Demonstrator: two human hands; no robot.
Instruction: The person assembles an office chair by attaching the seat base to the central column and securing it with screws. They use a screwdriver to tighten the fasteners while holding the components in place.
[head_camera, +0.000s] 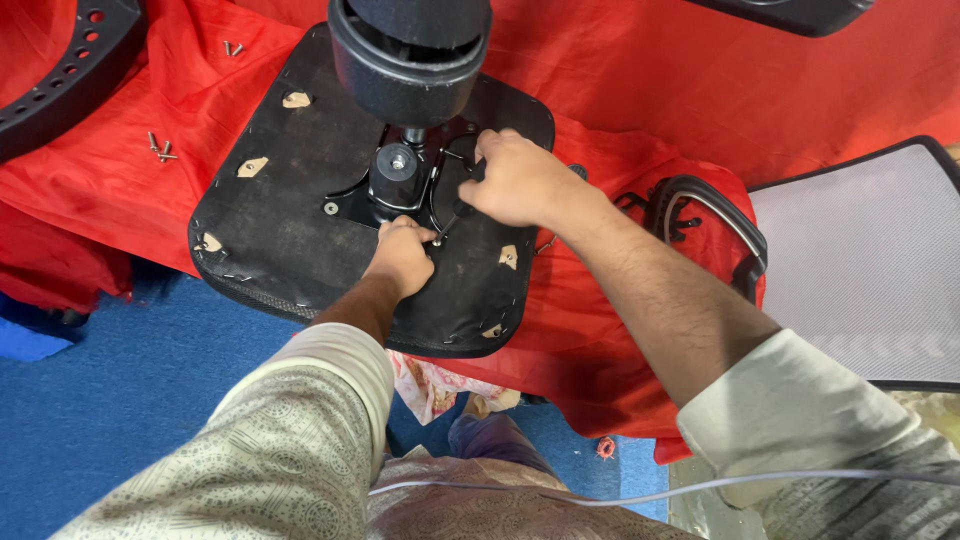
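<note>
On a table draped in red cloth (640, 90), an upturned black chair seat (290, 215) lies with its underside facing up, its front edge hanging a little past the table's rim. A black metal mechanism plate (385, 190) is mounted at the middle of the seat, and a black cylinder shroud (410, 55) rises from it toward the camera. The left hand (402, 256) is clenched at the plate's near edge, its fingers closed around something small that cannot be made out. The right hand (518, 180) is closed on a dark tool handle (464, 205) just beside the plate's right side, the tool angled down toward the left hand. Loose screws (160, 150) lie on the cloth to the left of the seat, with another pair of screws (233, 48) farther up. A curved black armrest (715, 215) rests on the cloth to the right, well apart from the hands, and beyond it sits a grey mesh backrest (865, 260). A black perforated part (70, 70) occupies the upper left corner.
</note>
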